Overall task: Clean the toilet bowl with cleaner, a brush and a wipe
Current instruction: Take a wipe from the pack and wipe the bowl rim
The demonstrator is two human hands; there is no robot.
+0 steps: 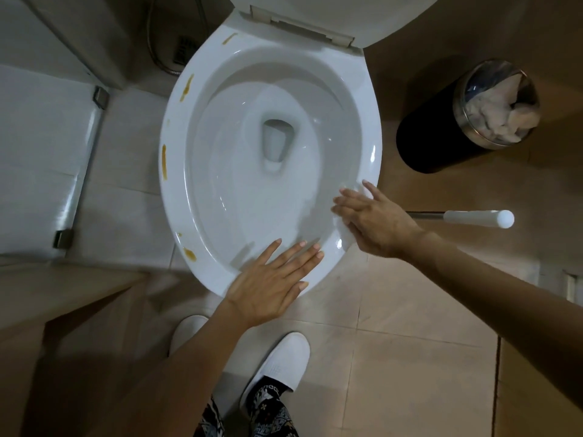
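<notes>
Dim, soft overhead light; glare on the toilet rim (373, 152); edges bend, slightly blurred.

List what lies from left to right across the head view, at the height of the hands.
Metal door frame → toilet rim → left hand → right hand, pressing a wipe → brush handle.

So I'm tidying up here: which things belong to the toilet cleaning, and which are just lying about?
For the job:
toilet bowl
wipe under the right hand
brush handle
brown stains

Lying about:
bin
hose
</notes>
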